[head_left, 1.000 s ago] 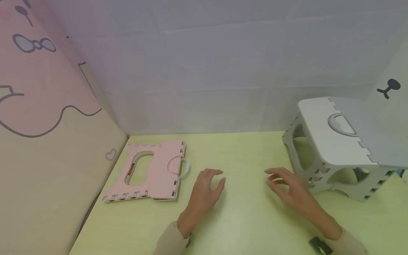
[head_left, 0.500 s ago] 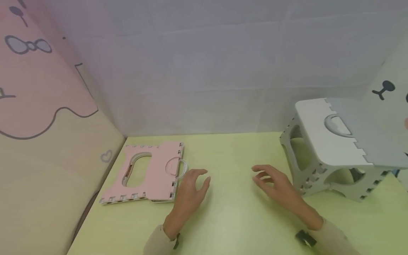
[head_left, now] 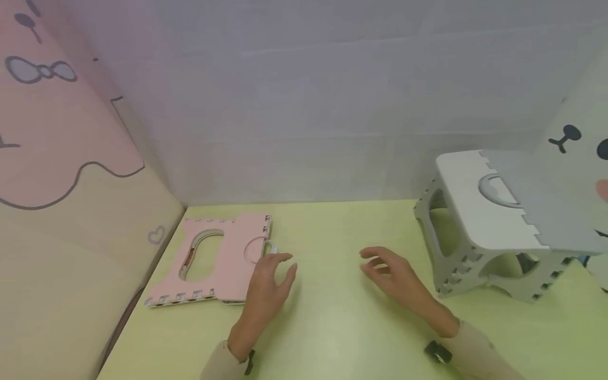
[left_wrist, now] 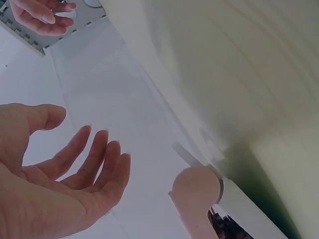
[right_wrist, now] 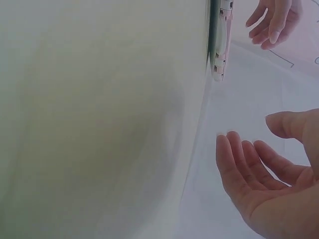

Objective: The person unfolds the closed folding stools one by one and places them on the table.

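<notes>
A folded pink step stool lies flat at the left of the table, its loop handle partly hidden by my left hand. That hand hovers at the stool's right edge, fingers loosely bent and holding nothing; whether it touches the stool I cannot tell. My right hand is over the table, left of an unfolded white and grey step stool that stands upright. In the right wrist view the right hand has its thumb apart from its relaxed fingers, with nothing between. The left wrist view shows the left hand likewise holding nothing.
A yellow-green table lies under both stools. Behind it rises a pale sheet wall. A printed pink and cream panel closes the left side, and a white panel with a drawn face stands at the right.
Both hands have moved left across the table. My left hand now overlaps the pink stool's edge in view, and my right hand is farther from the white and grey stool.
</notes>
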`<state>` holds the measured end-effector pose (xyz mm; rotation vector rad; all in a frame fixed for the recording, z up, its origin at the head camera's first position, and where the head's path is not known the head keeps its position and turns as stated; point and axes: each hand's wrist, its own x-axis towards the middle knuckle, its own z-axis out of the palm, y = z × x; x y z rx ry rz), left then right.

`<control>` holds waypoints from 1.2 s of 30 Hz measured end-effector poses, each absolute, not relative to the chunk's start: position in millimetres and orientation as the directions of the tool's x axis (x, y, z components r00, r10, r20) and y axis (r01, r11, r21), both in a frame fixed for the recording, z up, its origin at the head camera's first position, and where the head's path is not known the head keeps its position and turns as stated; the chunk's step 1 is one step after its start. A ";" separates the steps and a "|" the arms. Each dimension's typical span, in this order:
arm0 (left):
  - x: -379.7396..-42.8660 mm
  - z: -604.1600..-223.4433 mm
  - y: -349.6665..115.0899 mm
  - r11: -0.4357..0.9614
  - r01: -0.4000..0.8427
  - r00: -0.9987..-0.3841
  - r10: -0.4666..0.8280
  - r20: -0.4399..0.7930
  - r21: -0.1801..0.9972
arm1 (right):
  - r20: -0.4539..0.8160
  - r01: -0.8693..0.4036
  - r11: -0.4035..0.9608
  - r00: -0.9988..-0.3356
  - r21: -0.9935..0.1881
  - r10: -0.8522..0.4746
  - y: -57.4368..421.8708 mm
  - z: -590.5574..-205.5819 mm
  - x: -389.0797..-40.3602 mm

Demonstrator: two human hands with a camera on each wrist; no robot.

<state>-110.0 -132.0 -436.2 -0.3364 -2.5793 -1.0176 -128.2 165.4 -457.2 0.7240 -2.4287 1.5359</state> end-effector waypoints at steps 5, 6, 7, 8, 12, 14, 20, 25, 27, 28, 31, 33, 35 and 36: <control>-110.3 -433.2 -138.7 0.723 0.330 -0.910 0.072 0.409 0.607 | 0.367 -0.457 0.332 -0.881 -0.825 -0.299 155.3 -460.3 -131.4; -110.6 -432.5 -139.7 0.727 0.329 -0.909 0.070 0.412 0.603 | 0.361 -0.450 0.328 -0.883 -0.830 -0.299 153.3 -460.7 -131.7; -110.6 -432.2 -141.1 0.732 0.328 -0.907 0.068 0.415 0.597 | 0.353 -0.443 0.322 -0.886 -0.836 -0.301 150.9 -460.7 -131.4; -110.5 -431.9 -142.3 0.738 0.328 -0.905 0.066 0.421 0.590 | 0.342 -0.432 0.318 -0.890 -0.844 -0.303 148.7 -460.5 -131.0; -110.9 -432.2 -150.9 0.737 0.356 -0.886 0.071 0.459 0.575 | 0.293 -0.386 0.301 -0.904 -0.872 -0.310 139.8 -460.0 -130.8; -110.8 -431.5 -155.9 0.733 0.364 -0.879 0.066 0.473 0.574 | 0.272 -0.367 0.301 -0.910 -0.880 -0.314 134.8 -460.5 -131.6; -110.7 -428.1 -167.8 0.745 0.311 -0.890 0.012 0.455 0.590 | 0.264 -0.369 0.308 -0.905 -0.877 -0.333 120.7 -464.2 -134.7; -112.1 -430.8 -177.2 0.744 0.288 -0.893 -0.019 0.450 0.602 | 0.241 -0.355 0.332 -0.910 -0.874 -0.337 113.5 -465.7 -137.2; -112.2 -432.3 -181.3 0.739 0.284 -0.891 -0.031 0.452 0.611 | 0.235 -0.352 0.343 -0.911 -0.871 -0.340 111.0 -466.7 -138.5; -111.9 -432.8 -183.4 0.736 0.281 -0.891 -0.039 0.453 0.616 | 0.231 -0.351 0.345 -0.910 -0.870 -0.343 109.7 -467.0 -139.2; -111.0 -432.7 -189.8 0.735 0.263 -0.893 -0.061 0.447 0.625 | 0.227 -0.356 0.352 -0.906 -0.865 -0.358 105.3 -468.2 -141.8; -110.4 -431.0 -193.3 0.735 0.253 -0.895 -0.068 0.440 0.629 | 0.214 -0.347 0.352 -0.906 -0.869 -0.366 102.3 -468.5 -142.9; -110.1 -429.4 -196.6 0.738 0.241 -0.899 -0.076 0.432 0.630 | 0.196 -0.332 0.353 -0.909 -0.875 -0.368 99.7 -468.6 -143.5; -110.1 -428.8 -198.3 0.739 0.237 -0.899 -0.079 0.430 0.631 | 0.188 -0.323 0.352 -0.911 -0.878 -0.367 98.5 -468.7 -143.5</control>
